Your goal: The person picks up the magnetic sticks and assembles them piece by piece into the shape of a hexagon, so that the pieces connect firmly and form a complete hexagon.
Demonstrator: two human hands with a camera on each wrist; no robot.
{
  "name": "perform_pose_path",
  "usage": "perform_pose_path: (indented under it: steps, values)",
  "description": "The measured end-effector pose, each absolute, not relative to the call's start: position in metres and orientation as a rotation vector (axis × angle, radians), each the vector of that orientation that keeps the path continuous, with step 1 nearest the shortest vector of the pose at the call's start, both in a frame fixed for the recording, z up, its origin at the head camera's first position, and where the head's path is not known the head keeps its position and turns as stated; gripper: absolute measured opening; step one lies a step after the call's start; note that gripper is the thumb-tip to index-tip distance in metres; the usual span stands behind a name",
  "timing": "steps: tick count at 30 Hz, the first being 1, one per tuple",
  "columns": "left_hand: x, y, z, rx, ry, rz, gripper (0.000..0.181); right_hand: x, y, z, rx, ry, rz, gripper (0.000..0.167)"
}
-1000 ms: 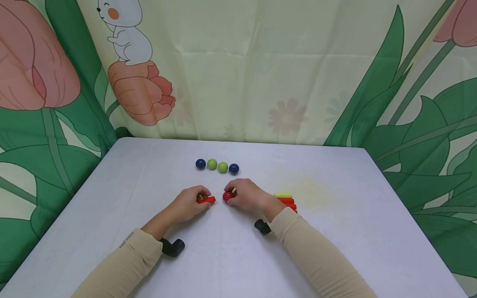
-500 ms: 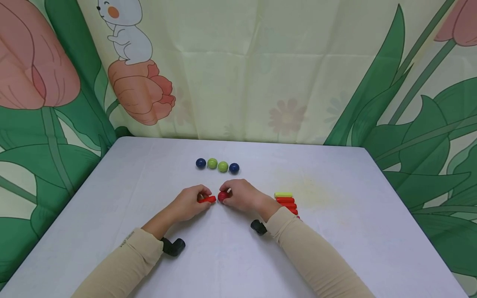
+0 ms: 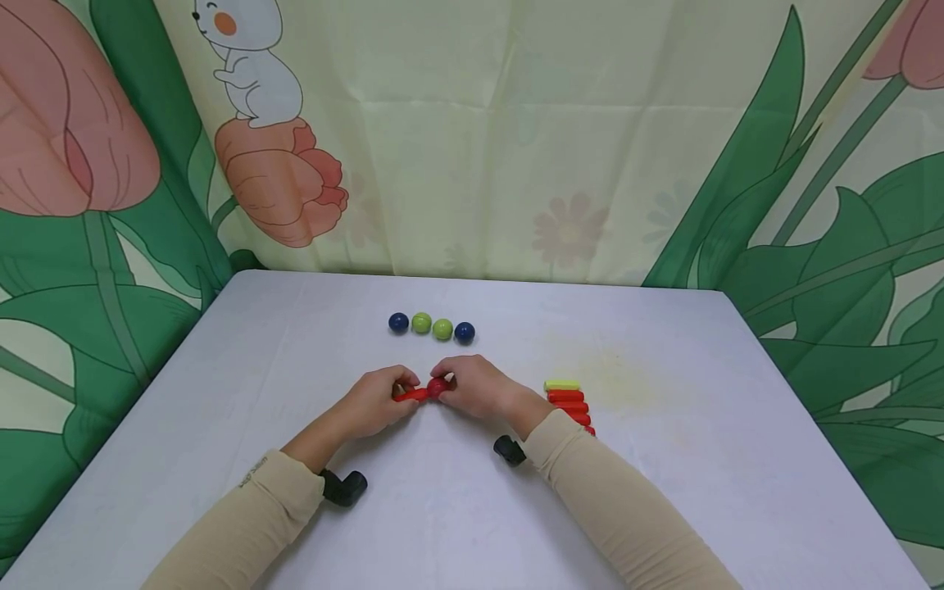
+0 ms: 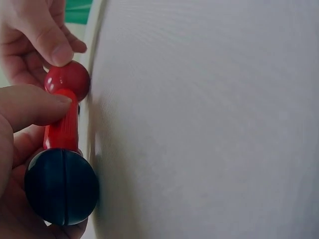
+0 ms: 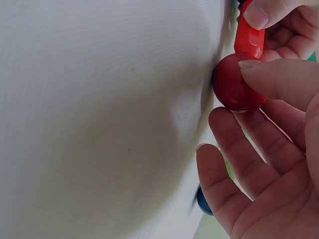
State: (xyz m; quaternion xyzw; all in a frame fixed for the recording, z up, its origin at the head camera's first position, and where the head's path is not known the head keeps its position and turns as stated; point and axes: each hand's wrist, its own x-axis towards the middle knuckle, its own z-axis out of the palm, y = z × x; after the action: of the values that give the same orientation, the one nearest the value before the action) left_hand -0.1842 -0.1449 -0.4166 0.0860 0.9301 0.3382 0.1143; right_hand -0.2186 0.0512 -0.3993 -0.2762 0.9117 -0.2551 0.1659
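In the head view my left hand (image 3: pixel 372 403) pinches a red rod (image 3: pixel 415 395) over the middle of the table. The left wrist view shows a dark blue ball (image 4: pixel 62 188) joined to the rod's near end, with the thumb lying along the rod. My right hand (image 3: pixel 479 387) pinches a red ball (image 3: pixel 437 388) between thumb and fingers. That ball touches the rod's free end; whether it is seated on it I cannot tell. In the right wrist view the red ball (image 5: pixel 237 84) sits under the thumb, and the rod (image 5: pixel 249 37) meets it.
Beyond the hands lie two dark blue balls (image 3: pixel 398 323) and two green balls (image 3: pixel 442 329) in a row. Right of the right hand, several red rods (image 3: pixel 568 401) and a yellow-green rod (image 3: pixel 562 385) lie side by side on the white-covered table (image 3: pixel 664 475).
My right hand has moved left with the red ball, closing the gap until the ball meets the end of the red rod. The left hand has stayed nearly still.
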Motion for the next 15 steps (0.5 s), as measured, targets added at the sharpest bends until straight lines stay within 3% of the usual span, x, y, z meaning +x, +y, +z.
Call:
perform_pose_path:
  steps: [15]
  values:
    - [-0.1911, -0.1383, -0.4087, 0.237, 2.72, 0.871, 0.03, -0.2187, 0.0597, -0.3991, -0.626, 2.56, -0.833, 0.039]
